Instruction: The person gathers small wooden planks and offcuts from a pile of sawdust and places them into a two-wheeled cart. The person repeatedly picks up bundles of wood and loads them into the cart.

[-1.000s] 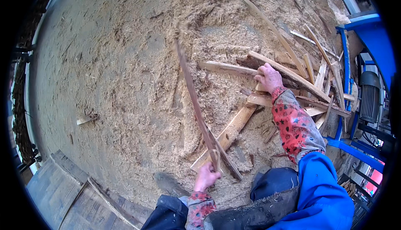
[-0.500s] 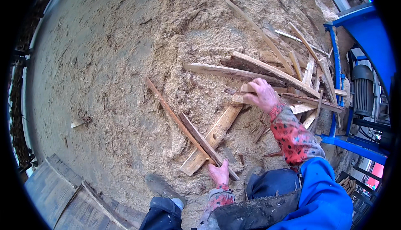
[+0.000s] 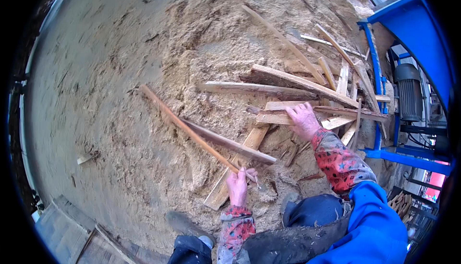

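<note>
My left hand (image 3: 238,185) is closed around the lower end of a thin reddish-brown wood strip (image 3: 185,128), which slants away to the upper left. Beside that strip, a darker bark-edged slat (image 3: 225,142) crosses over a pale plank (image 3: 218,194) lying on the sawdust. To the right, my right hand (image 3: 304,119) has its fingers bent over a pale board (image 3: 274,117) at the near side of the wood pile. Part of this board is hidden under the hand. A second pale piece (image 3: 283,105) lies just behind it.
Several offcuts, among them a long board (image 3: 307,82) and a grey slat (image 3: 254,88), lie piled toward a blue machine frame (image 3: 408,161) with a motor (image 3: 408,91) at the right. Sawdust covers the floor (image 3: 120,134). Wooden boarding (image 3: 67,225) lies at the lower left.
My left hand has moved up and left with the reddish-brown strip, which now stands apart from the darker slat at the near end. My right hand stays at the pale board, its fingers slightly shifted.
</note>
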### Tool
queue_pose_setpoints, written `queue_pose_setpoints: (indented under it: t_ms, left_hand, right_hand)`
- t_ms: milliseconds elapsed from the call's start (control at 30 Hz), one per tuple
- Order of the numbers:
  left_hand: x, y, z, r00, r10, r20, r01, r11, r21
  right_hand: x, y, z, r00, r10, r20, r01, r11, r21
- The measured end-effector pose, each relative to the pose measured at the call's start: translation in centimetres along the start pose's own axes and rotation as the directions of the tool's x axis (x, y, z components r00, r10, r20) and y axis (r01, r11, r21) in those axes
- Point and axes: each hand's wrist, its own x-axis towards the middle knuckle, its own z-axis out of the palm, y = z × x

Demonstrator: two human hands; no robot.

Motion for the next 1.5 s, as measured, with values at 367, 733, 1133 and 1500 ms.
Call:
queue_pose_setpoints:
  t_ms: [367,733,1133,1500]
  left_hand:
    - [0.5,-3.7,-1.0,0.981,-0.185,0.057,0.186,0.983,-0.005]
    - [-1.0,3.3,0.9,0.936,-0.235,0.262,0.058,0.838,0.542]
    - [-1.3,2.3,5.8,0.929,-0.206,0.308,-0.001,0.829,0.559]
    - [-1.8,-1.6,8.7,0.906,-0.153,0.395,-0.064,0.873,0.483]
  right_hand:
    - [-0.1,-0.5,1.6,0.999,-0.026,-0.027,0.028,0.997,0.075]
    - [-11.1,6.6,-5.8,0.799,0.489,-0.349,-0.367,0.857,0.361]
    - [-16.2,22.0,-4.0,0.843,0.524,0.120,-0.523,0.851,-0.039]
    - [-18.4,18.7,-4.0,0.786,0.557,0.268,-0.609,0.774,0.175]
